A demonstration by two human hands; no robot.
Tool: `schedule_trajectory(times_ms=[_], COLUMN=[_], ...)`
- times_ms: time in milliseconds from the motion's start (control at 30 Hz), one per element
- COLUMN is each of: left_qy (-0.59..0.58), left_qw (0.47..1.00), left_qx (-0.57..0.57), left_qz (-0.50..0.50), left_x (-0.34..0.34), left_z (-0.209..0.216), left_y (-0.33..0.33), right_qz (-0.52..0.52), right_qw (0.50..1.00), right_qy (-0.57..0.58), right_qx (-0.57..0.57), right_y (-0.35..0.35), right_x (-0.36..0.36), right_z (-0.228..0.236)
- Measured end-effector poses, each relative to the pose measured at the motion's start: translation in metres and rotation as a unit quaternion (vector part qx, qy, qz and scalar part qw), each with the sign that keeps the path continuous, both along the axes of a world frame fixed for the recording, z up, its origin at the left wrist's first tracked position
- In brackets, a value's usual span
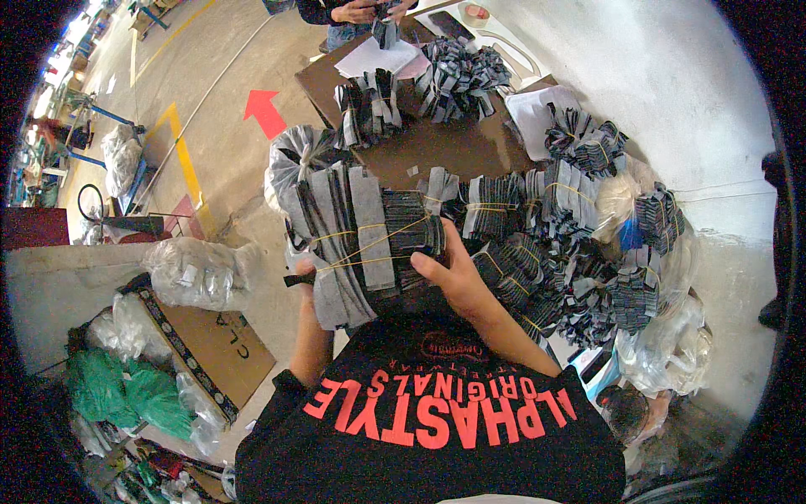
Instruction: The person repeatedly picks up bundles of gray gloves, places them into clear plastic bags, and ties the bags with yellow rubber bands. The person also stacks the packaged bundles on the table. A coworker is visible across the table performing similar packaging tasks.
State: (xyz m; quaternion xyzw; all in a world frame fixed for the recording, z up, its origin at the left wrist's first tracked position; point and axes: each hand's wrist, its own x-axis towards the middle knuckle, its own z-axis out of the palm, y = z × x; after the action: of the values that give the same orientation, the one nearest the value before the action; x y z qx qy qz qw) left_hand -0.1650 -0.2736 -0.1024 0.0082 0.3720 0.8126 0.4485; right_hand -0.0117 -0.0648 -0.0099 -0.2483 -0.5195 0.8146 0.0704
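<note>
In front of my chest is a thick bundle of grey and black fabric strips [369, 202], with yellow rubber bands [353, 260] running across it. My right hand [447, 267] grips the bundle's right end, thumb on the near side and the other fingers partly hidden behind. At the left end my left hand [304, 273] supports it, mostly covered by the strips. A short black strip [297, 279] sticks out by the left thumb. More banded bundles [495, 206] lie just beyond my right hand, beside a heap of loose strips [579, 286].
A brown board [445, 151] carries further bundles [367, 105] and a strip pile [460, 76]. Across it, another person's hands [369, 12] hold a bundle. Plastic bags [197, 273] and a cardboard box [210, 344] stand at left; clear bags [672, 344] are at right.
</note>
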Motion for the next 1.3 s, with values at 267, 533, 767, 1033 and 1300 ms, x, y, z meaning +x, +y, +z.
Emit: schedule_trajectory(times_ms=[267, 533, 767, 1033, 1300], left_qy=[-0.152, -0.173, -0.124, -0.05, -0.078], left_qw=[0.984, 0.944, 0.988, 0.996, 0.994], left_qx=[0.094, 0.28, 0.051, -0.016, 0.081], left_qz=[-0.01, 0.002, 0.074, 0.069, 0.013], left_x=[-0.014, -0.005, 0.01, 0.023, 0.023], left_z=[0.012, -0.007, -0.041, -0.087, -0.066], left_y=[-0.004, 0.002, 0.002, -0.009, 0.003], right_qz=[0.059, 0.104, 0.121, 0.084, 0.076], right_qw=[0.978, 0.959, 0.941, 0.94, 0.945], right_qy=[0.032, 0.046, 0.044, 0.029, 0.012], right_qx=[0.196, 0.259, 0.313, 0.33, 0.318], right_y=[-0.008, -0.014, -0.018, -0.02, -0.016], right_x=[0.005, 0.006, 0.007, 0.003, 0.002], right_z=[0.009, 0.017, 0.02, 0.029, 0.033])
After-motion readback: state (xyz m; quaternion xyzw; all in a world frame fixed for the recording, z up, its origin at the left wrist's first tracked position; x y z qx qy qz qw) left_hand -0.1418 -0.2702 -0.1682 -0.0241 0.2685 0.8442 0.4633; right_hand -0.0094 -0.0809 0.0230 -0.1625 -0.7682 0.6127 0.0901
